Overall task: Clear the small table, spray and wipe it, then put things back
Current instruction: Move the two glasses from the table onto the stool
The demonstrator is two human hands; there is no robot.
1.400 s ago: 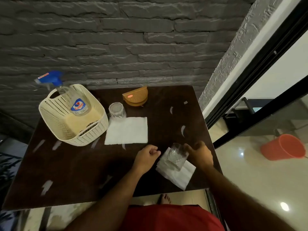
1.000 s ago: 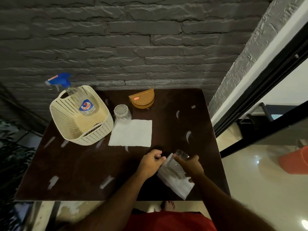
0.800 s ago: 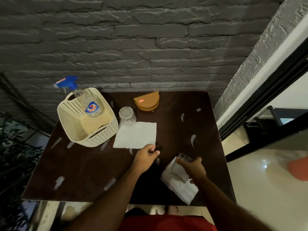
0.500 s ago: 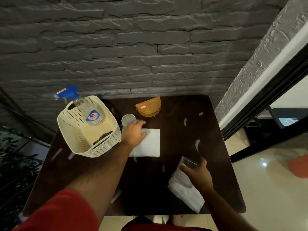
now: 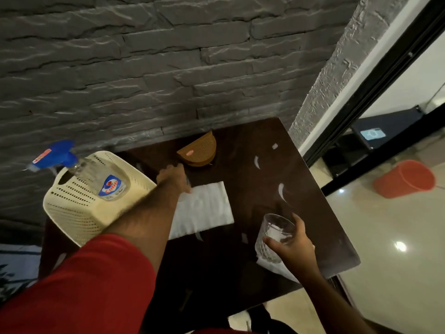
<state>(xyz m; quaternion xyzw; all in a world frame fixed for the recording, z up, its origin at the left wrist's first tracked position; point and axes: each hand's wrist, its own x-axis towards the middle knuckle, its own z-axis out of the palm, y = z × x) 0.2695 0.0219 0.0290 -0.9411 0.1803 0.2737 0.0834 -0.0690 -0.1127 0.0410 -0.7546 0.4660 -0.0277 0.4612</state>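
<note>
Table (image 5: 313, 208) filled mid-frame, half cleared: right hand (image 5: 292, 249) clamped a glass (image 5: 272, 237) lifted off its napkin (image 5: 277, 270), left hand (image 5: 173, 177) reached upward, its grip hidden, probably for clearing.

1. Just one view here, a wide-angle head cam looking forward and steeply down.
2. It sits close above the small dark brown square table (image 5: 301, 239), tilted, with the grey stone-brick wall (image 5: 144, 68) up at 12 o'clock.
3. Glossy tiled floor (image 5: 397, 273) shows at 3 o'clock.
</note>
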